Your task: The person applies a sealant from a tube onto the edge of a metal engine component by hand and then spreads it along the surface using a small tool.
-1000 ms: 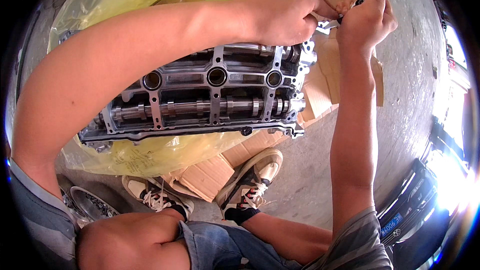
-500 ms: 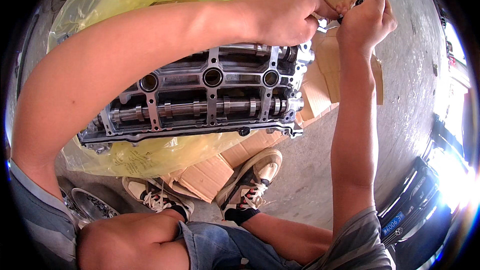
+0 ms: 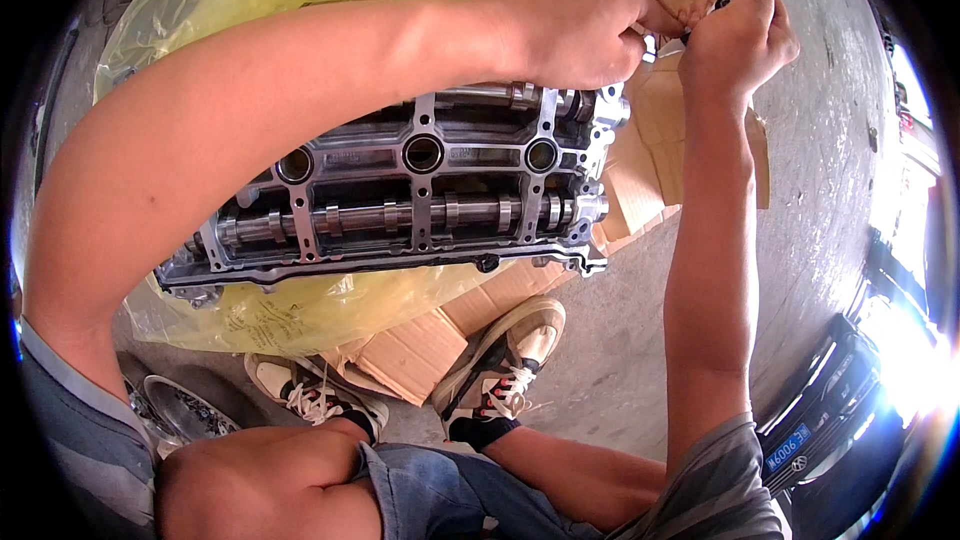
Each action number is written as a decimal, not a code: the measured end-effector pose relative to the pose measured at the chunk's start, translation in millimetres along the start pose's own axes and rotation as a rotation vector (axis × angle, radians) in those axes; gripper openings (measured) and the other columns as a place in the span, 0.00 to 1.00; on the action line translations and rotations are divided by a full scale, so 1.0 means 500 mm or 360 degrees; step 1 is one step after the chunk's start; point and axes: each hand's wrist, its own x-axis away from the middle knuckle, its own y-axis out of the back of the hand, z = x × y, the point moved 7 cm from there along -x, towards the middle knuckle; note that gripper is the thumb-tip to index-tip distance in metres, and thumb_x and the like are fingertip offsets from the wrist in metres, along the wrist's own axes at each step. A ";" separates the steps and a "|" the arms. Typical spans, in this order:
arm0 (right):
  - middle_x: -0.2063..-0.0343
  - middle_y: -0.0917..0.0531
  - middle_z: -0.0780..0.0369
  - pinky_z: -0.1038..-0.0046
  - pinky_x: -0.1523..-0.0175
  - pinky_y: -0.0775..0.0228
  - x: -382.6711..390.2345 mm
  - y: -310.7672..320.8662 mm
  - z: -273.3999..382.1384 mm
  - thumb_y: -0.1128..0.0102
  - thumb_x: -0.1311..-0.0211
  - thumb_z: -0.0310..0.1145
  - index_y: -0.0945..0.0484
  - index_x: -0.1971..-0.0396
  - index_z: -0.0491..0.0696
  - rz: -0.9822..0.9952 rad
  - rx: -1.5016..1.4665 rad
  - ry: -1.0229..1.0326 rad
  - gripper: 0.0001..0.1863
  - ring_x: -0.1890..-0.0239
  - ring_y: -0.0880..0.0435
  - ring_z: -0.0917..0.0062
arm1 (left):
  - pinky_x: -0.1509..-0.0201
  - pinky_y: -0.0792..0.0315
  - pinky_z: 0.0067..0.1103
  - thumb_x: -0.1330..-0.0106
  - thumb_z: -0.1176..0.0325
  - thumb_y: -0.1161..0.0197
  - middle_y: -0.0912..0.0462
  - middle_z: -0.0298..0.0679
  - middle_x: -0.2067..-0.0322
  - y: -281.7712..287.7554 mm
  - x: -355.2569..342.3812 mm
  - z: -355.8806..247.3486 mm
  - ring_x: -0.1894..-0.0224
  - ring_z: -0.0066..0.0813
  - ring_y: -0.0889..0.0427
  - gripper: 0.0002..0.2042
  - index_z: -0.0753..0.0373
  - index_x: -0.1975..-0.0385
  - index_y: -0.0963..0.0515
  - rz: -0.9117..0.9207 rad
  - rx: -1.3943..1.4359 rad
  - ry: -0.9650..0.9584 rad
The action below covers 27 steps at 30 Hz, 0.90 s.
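A metal engine cylinder head (image 3: 423,180), with camshafts, lobes and round bores, lies in front of me. My left arm crosses over it. Beyond its far right corner, my left hand (image 3: 575,20) is bent, its fingers reaching to my right hand; what they pinch is hidden. My right hand (image 3: 738,38) is closed round a small dark part (image 3: 723,2), only bits of which show between the fingers. Its kind cannot be made out. A bright metal end (image 3: 650,48) shows just below the left fingertips.
Yellow plastic sheeting (image 3: 270,325) and flattened cardboard (image 3: 405,350) lie under the cylinder head. My shoes (image 3: 505,365) are close to its near side. A metal bowl (image 3: 185,410) with small parts sits at lower left. A dark car (image 3: 825,405) stands at the right on the concrete floor (image 3: 600,360).
Both hands have shifted very slightly to the right, still together. The cylinder head stays where it was.
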 end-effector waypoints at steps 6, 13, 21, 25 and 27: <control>0.90 0.28 0.60 0.75 0.84 0.38 0.008 -0.008 -0.005 0.54 0.47 0.31 0.30 0.88 0.40 -0.0004 -0.0112 -0.0122 0.14 0.88 0.28 0.76 | 0.30 0.74 0.49 0.43 0.77 0.54 0.30 0.43 0.42 0.000 0.002 -0.007 0.32 0.45 0.49 0.21 0.60 0.48 0.25 -0.0011 -0.0007 0.0017; 0.91 0.31 0.63 0.75 0.82 0.40 -0.015 0.008 0.017 0.55 0.46 0.31 0.31 0.89 0.40 -0.0049 0.0235 0.0284 0.16 0.87 0.33 0.83 | 0.33 0.48 0.38 0.46 0.74 0.49 0.19 0.43 0.58 -0.046 -0.028 0.054 0.41 0.38 0.31 0.18 0.60 0.55 0.20 -0.0575 -0.0347 -0.0225; 0.83 0.25 0.60 0.71 0.75 0.33 -0.242 0.064 0.114 0.46 0.36 0.39 0.26 0.77 0.46 0.0776 0.1300 0.1596 0.14 0.82 0.27 0.73 | 0.33 0.49 0.39 0.48 0.77 0.49 0.27 0.46 0.47 0.221 0.064 0.043 0.39 0.44 0.37 0.21 0.66 0.52 0.25 -0.0282 -0.0837 0.0018; 0.83 0.27 0.62 0.74 0.75 0.36 -0.403 0.292 0.165 0.44 0.37 0.37 0.27 0.78 0.47 0.0838 0.1585 0.0779 0.12 0.82 0.30 0.77 | 0.32 0.50 0.35 0.49 0.78 0.49 0.29 0.52 0.46 0.414 0.132 -0.017 0.38 0.50 0.38 0.20 0.67 0.53 0.25 -0.0498 -0.0882 0.0115; 0.84 0.28 0.64 0.75 0.74 0.37 -0.406 0.397 0.155 0.43 0.38 0.37 0.28 0.78 0.48 0.0702 0.1454 0.0188 0.12 0.82 0.31 0.78 | 0.31 0.57 0.38 0.46 0.78 0.50 0.25 0.43 0.48 0.501 0.194 -0.044 0.36 0.40 0.38 0.20 0.61 0.51 0.24 -0.0588 -0.1213 0.0187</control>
